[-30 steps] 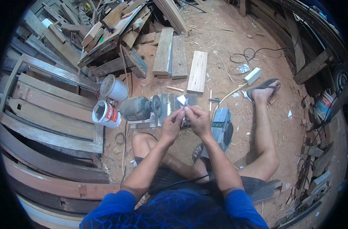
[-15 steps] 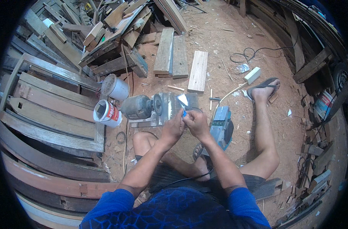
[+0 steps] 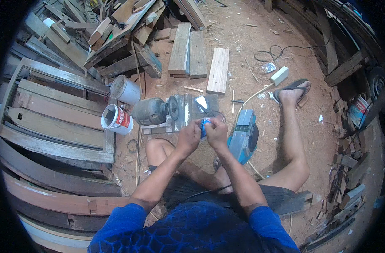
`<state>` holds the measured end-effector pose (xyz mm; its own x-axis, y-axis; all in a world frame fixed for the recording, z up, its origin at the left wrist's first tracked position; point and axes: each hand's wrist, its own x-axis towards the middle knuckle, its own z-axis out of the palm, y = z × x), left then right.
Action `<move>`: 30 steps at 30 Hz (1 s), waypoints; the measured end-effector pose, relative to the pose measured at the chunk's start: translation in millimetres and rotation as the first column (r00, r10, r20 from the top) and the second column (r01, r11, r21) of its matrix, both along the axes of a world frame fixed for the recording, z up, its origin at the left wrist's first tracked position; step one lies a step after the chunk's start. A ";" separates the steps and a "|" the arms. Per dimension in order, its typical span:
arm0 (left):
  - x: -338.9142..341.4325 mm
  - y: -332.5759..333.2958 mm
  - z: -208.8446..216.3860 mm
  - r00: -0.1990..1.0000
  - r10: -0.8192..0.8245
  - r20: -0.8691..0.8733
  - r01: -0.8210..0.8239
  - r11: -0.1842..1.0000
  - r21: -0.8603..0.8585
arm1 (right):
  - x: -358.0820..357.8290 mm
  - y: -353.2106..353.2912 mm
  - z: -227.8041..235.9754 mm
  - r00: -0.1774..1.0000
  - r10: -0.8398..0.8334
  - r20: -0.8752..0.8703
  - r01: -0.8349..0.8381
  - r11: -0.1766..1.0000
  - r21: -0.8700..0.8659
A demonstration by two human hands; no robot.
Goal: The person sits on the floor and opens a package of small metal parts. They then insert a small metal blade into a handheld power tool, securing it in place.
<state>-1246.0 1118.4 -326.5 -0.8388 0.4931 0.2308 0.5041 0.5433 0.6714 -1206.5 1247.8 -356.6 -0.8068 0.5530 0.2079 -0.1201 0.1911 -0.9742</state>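
Observation:
Both of my hands are up in front of the machine, close together with fingers closed on a small blue packet (image 3: 204, 125). My left hand (image 3: 189, 137) pinches one side of it. My right hand (image 3: 216, 133) grips the other side, and the fingers hide much of the packet. Just beyond them is a grey motor (image 3: 148, 111) with a round wheel (image 3: 173, 107) on its shaft. A white pointed piece (image 3: 201, 103) lies on the flat plate beside the wheel. To the right of my right hand an electric planer (image 3: 242, 133), teal and grey, rests on the ground.
Two white buckets (image 3: 124, 90) stand left of the motor. A pale board (image 3: 218, 71) and grey planks (image 3: 197, 55) lie ahead. Stacked frames (image 3: 57, 149) fill the left side. A cable (image 3: 270, 55) loops at the right, near a pale green block (image 3: 279, 76).
My hands have drawn slightly nearer to me and a little apart. More of the blue packet shows between them. The view has tilted slightly.

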 end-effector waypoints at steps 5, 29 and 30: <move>6.9 5.7 -1.9 0.999 0.038 0.011 -0.039 0.987 0.154 | -2.4 -1.5 -18.5 0.997 0.071 -0.021 -0.074 0.954 -0.291; 9.3 16.4 8.4 0.963 0.263 0.056 -0.269 0.947 0.175 | 6.9 -21.5 -10.0 0.998 0.015 -0.055 -0.037 0.909 -0.415; 8.5 15.6 5.6 0.962 0.266 0.065 -0.273 0.946 0.177 | 5.6 -25.5 -10.3 0.998 -0.004 -0.070 -0.027 0.902 -0.432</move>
